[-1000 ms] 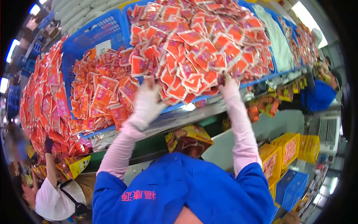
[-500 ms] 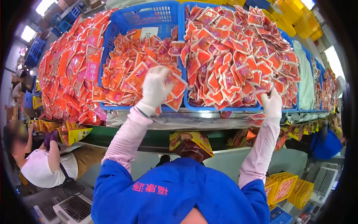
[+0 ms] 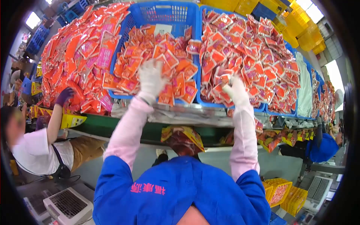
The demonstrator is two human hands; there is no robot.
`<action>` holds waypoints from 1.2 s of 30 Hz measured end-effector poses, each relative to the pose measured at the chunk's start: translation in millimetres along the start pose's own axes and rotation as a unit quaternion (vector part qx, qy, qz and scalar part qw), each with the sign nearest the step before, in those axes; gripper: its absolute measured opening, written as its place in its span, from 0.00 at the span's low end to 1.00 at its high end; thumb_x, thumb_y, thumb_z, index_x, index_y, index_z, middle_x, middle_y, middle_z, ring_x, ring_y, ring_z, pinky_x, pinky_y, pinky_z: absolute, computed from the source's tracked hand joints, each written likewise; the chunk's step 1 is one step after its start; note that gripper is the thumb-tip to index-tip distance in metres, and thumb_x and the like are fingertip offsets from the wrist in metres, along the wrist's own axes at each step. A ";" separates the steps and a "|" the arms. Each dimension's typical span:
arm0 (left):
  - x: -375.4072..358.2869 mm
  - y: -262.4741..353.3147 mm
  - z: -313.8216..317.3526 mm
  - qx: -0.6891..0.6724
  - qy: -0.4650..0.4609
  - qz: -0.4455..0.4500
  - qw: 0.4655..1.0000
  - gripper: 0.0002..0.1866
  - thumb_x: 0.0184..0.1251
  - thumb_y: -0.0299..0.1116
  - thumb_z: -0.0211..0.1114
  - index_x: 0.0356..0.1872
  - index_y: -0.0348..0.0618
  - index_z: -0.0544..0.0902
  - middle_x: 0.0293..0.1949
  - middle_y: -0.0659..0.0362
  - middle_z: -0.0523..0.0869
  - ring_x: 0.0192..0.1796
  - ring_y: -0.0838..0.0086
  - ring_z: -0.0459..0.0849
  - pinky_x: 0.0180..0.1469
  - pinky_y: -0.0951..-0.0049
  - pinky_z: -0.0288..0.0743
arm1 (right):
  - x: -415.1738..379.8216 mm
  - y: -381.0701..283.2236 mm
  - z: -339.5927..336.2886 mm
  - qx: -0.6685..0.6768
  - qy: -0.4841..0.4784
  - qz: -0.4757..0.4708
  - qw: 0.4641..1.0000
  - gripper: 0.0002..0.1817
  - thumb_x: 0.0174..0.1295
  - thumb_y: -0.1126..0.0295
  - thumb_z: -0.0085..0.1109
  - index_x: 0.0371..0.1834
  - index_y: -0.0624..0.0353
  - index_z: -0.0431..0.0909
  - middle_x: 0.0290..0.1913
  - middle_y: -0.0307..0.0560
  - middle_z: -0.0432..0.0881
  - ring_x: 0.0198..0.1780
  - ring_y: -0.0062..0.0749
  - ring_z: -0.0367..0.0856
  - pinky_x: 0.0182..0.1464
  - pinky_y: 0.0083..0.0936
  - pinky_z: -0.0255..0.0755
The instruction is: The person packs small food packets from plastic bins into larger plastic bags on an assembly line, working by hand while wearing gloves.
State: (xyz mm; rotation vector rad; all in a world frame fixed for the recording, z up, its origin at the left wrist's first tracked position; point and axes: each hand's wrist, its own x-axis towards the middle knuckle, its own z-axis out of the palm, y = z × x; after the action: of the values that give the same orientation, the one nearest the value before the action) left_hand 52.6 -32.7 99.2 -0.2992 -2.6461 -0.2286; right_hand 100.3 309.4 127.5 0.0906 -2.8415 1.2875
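Note:
Over the orange sachets (image 3: 131, 56) in the left blue basket (image 3: 161, 17) is my left hand (image 3: 150, 77), white-gloved, fingers apart, with no sachet clearly in it. Gloved in white too, my right hand (image 3: 236, 88) is at the near part of the red sachets (image 3: 258, 63) heaped in the right blue basket (image 3: 203, 99). Its fingers are pressed together at a sachet there; what they hold is too small to make out. A yellow-and-red bag (image 3: 182, 140) stands close to my chest at the green belt (image 3: 146, 133).
Large red packets (image 3: 78, 56) are piled at the left. A co-worker (image 3: 41, 150) at the left reaches a purple-gloved hand to that pile. Another person in blue (image 3: 324, 148) is at the far right. Yellow crates (image 3: 294, 200) stand at the lower right.
My right hand has moved left and inward over the red sachets. My left hand's fingers have spread over the orange ones. The left co-worker's hand has reached up to the large packets.

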 end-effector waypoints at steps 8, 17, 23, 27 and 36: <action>-31.4 -38.0 -60.7 -0.402 0.000 0.004 0.915 0.20 0.58 0.17 0.61 0.52 0.40 0.87 0.49 0.50 0.88 0.54 0.61 0.86 0.61 0.68 0.79 | -61.8 -83.1 17.9 0.304 -0.019 0.114 0.946 0.20 0.64 0.68 0.62 0.59 0.60 0.78 0.47 0.47 0.87 0.48 0.33 0.87 0.57 0.37 0.79; -237.7 -10.3 -48.0 -0.092 -0.261 0.195 0.941 0.22 0.56 0.38 0.71 0.52 0.39 0.85 0.58 0.48 0.84 0.64 0.53 0.79 0.65 0.52 0.73 | -159.5 -123.2 166.9 0.144 -0.368 0.011 0.918 0.17 0.62 0.75 0.59 0.55 0.57 0.81 0.41 0.55 0.89 0.47 0.50 0.89 0.52 0.36 0.81; -251.2 -44.8 -83.0 -0.097 -0.212 0.247 0.941 0.13 0.56 0.38 0.66 0.38 0.41 0.85 0.42 0.53 0.85 0.54 0.60 0.82 0.71 0.52 0.68 | -126.8 -129.2 223.4 -0.267 -0.450 -0.117 0.844 0.12 0.63 0.67 0.59 0.48 0.57 0.83 0.40 0.56 0.89 0.44 0.51 0.88 0.47 0.43 0.81; -253.6 -40.6 -75.7 -0.132 -0.180 0.263 0.939 0.03 0.52 0.30 0.63 0.28 0.48 0.84 0.26 0.61 0.81 0.37 0.67 0.85 0.68 0.54 0.72 | -109.2 -110.2 319.8 -0.351 -0.567 -0.080 0.741 0.17 0.61 0.63 0.62 0.51 0.55 0.88 0.48 0.54 0.89 0.49 0.48 0.89 0.51 0.38 0.81; -201.8 -44.9 -119.5 -0.196 -0.201 0.146 0.949 0.11 0.48 0.37 0.75 0.31 0.46 0.85 0.28 0.58 0.84 0.37 0.61 0.84 0.57 0.55 0.70 | -88.7 -161.9 202.1 -0.142 -0.430 -0.125 0.883 0.15 0.60 0.65 0.60 0.49 0.51 0.86 0.45 0.55 0.88 0.48 0.51 0.88 0.52 0.46 0.80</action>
State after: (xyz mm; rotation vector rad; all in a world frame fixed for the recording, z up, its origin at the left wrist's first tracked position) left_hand 267.9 -135.6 105.3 -0.9507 -2.8829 -0.6574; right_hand 199.7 54.8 111.9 1.2685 -3.4772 0.8919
